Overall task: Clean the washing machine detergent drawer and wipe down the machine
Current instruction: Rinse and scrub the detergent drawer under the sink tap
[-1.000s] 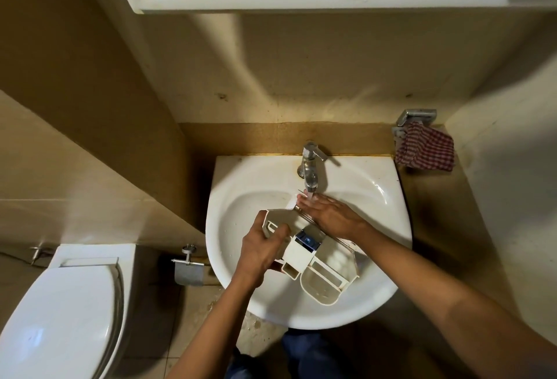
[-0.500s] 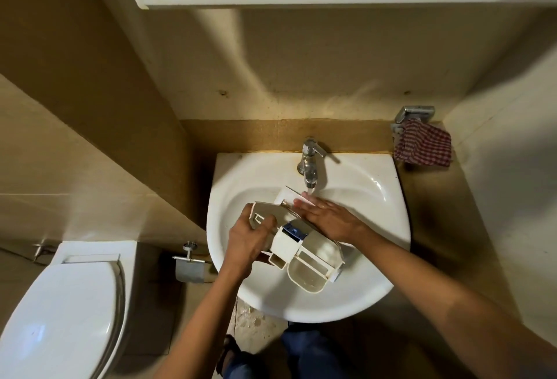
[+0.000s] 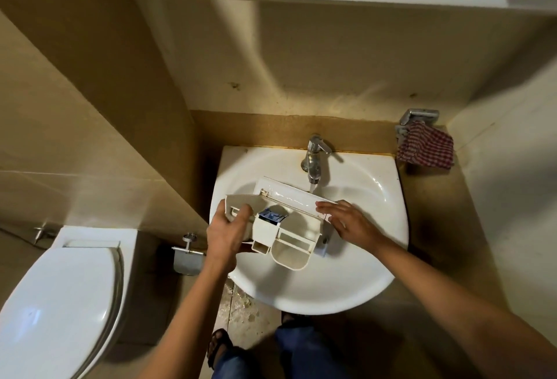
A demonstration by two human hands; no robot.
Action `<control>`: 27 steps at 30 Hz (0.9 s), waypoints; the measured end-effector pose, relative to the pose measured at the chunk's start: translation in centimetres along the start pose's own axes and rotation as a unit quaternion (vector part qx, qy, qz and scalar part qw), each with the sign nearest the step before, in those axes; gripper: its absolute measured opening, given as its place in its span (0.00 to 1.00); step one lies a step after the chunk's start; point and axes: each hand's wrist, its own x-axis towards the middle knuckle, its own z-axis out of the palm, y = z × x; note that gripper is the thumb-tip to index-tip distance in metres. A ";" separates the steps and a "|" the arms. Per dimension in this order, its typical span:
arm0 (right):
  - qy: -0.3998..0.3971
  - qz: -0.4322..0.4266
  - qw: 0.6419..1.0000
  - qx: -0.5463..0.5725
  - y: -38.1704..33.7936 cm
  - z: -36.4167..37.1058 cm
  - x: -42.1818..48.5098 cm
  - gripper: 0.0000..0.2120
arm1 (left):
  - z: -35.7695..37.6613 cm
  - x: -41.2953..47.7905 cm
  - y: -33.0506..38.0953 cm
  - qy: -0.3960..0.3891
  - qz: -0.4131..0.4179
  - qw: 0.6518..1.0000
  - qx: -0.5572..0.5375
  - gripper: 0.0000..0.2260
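Detergent drawer (image 3: pixel 291 238) sits over the sink (image 3: pixel 331 300) under the running tap (image 3: pixel 315 158). Left hand (image 3: pixel 227 229) grips its end, right hand (image 3: pixel 346 219) lies flat on it. I'd tilt it so water flushes every compartment, tbh.

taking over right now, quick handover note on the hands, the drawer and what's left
Left hand: fingers grip the left end of the detergent drawer.
Right hand: fingers straight, resting on its right end.
Drawer held over the sink, far edge beneath the tap, water running.
Checked cloth hangs right of the sink.
Done: drawer out, rinse under way.
Left: finish rinsing, refit it, wipe the machine, which is not in view.
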 end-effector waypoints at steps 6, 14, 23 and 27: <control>0.266 0.274 0.909 0.166 -2.7 2.8 2.1 0.15 | 0.7 -1.9 0.5 0.035 0.006 0.999 -0.029 0.05; 0.284 0.358 0.867 0.201 -2.6 4.3 5.2 0.03 | 0.4 -1.8 0.0 0.040 -0.019 0.997 -0.067 0.07; 0.229 0.423 0.821 0.308 -3.2 3.1 7.2 0.08 | 0.9 -2.5 0.8 0.036 -0.015 0.990 -0.135 0.07; 0.225 0.407 0.803 0.372 -3.8 3.9 7.1 0.01 | 1.2 -3.1 0.9 0.035 -0.008 0.991 -0.129 0.10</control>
